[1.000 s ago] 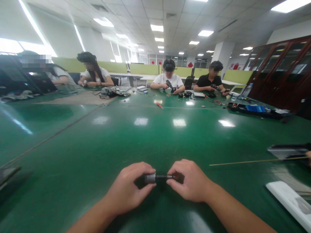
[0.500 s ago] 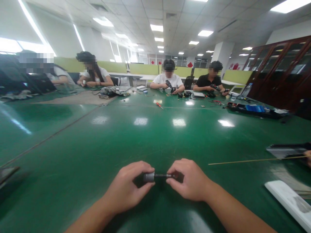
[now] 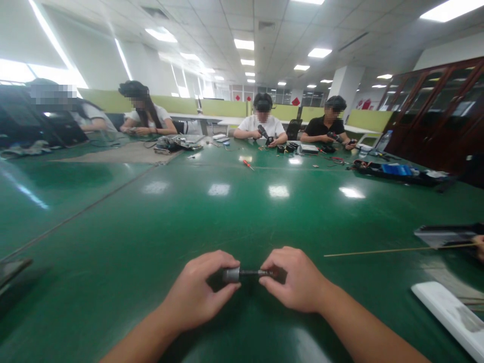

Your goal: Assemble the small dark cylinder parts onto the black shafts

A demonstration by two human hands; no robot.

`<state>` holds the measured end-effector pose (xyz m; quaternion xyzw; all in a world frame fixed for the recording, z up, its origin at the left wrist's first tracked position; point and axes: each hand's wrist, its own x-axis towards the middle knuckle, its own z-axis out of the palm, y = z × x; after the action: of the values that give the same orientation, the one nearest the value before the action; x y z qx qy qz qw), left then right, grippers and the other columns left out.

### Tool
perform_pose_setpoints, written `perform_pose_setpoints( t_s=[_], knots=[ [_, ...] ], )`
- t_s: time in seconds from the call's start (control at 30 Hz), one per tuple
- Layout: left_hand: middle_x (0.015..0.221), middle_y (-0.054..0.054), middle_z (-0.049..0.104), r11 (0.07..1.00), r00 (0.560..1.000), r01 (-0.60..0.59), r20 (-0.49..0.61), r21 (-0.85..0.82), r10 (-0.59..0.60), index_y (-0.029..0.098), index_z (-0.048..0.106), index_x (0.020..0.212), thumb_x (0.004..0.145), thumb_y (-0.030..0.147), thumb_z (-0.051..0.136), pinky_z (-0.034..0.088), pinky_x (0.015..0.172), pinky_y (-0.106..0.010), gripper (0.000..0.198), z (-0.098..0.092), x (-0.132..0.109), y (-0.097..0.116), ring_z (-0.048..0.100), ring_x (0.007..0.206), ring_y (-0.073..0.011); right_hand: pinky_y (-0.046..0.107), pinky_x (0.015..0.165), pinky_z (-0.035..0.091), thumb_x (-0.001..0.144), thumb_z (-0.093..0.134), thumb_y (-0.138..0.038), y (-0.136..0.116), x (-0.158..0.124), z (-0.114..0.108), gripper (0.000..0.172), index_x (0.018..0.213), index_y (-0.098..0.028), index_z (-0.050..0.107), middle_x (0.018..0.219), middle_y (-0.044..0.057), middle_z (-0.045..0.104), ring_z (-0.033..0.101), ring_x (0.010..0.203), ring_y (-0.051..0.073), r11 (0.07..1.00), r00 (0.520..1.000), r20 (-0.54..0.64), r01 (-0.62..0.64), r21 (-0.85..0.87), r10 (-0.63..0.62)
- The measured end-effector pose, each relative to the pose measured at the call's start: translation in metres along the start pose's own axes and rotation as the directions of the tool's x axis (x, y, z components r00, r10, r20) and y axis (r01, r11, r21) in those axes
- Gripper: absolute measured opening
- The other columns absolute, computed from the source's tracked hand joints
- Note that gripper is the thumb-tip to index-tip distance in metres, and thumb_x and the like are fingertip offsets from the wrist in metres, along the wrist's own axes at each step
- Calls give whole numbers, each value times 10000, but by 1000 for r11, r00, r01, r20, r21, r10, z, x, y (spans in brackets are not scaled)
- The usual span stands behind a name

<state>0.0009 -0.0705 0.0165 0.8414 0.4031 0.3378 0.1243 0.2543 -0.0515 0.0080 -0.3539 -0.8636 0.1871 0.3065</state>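
A small grey cylindrical part point(image 3: 232, 274) lies between the thumb and fingers of my left hand point(image 3: 200, 287), which grips it from the left. From its right side sticks out a thin dark rod point(image 3: 248, 273), held level just above the green table point(image 3: 181, 222). The rod's far end is pinched by the thumb and fingertips of my right hand point(image 3: 297, 280), and that tip is partly hidden in shadow. A short stretch of rod shows between the two hands.
To the right lie a white oblong case point(image 3: 446, 312), a thin straw-coloured stick point(image 3: 378, 251) and a dark grey device point(image 3: 442, 236) by another person's hand. A red screwdriver point(image 3: 247, 165) is farther off. Several people work across the table among tools and parts.
My hands and the held part stay almost still. Across the table at the left, the person in white has lowered their hands slightly.
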Motion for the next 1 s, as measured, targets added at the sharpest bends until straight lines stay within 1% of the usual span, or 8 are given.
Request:
perform_pose_setpoints(
  t_s=[0.53,0.6,0.67,0.73,0.8,0.87,0.93,1.0],
  knots=[
    [945,-40,726,1000,999,-16,-31,22,17,210,671,993,808,192,694,556,801,-276,187,-1,1,-1,695,857,-173,294,663,384,818,685,-260,0,1,-2,55,830,-208,674,725,-6,667,577,667,159,1000,1000,-19,-11,-13,10],
    [949,-47,727,999,998,-17,-56,43,20,210,680,988,809,206,698,555,820,-296,181,-3,2,-1,691,874,-186,293,662,380,809,692,-257,0,1,-3,58,817,-205,668,724,-6,665,575,664,159,1000,1000,-29,-9,-12,9],
    [937,-54,722,997,994,-5,-112,75,14,210,688,975,806,234,712,553,817,-315,172,-5,2,-3,684,880,-202,293,673,384,809,695,-261,0,1,-4,67,817,-202,664,731,-6,668,580,668,157,1000,999,-35,-9,-7,9],
    [911,-53,711,994,982,51,-189,97,-32,210,695,954,794,281,736,557,780,-320,180,-8,2,-6,679,858,-213,293,687,390,811,697,-264,0,1,-3,74,824,-202,660,736,-10,670,585,673,153,1000,999,-37,-2,0,2],
    [914,-50,709,986,956,154,-260,65,-132,209,698,956,774,339,765,564,764,-321,234,-10,3,-10,685,849,-219,291,693,394,808,701,-263,0,1,-1,78,830,-203,657,739,-16,671,587,675,148,1000,999,-34,10,4,-9],
    [978,-63,722,958,908,273,-305,-91,-288,201,683,1067,776,398,766,577,805,-336,362,-11,5,-15,703,894,-232,287,694,398,804,703,-261,1,1,1,80,832,-203,656,741,-19,672,587,670,143,1000,999,-33,15,9,-15],
    [1086,-100,725,863,834,366,-288,-347,-470,182,609,1254,797,465,740,575,893,-374,553,-12,9,-19,707,993,-257,285,700,406,805,703,-262,1,0,2,81,838,-202,659,746,-19,675,591,670,141,1000,999,-37,15,14,-15],
    [1189,-140,702,709,750,417,-226,-569,-622,152,548,1339,789,554,720,539,991,-417,702,-16,12,-19,681,1096,-283,284,707,412,805,702,-265,2,0,3,83,842,-201,664,746,-17,678,595,672,142,1000,999,-39,16,17,-15]
  ],
)
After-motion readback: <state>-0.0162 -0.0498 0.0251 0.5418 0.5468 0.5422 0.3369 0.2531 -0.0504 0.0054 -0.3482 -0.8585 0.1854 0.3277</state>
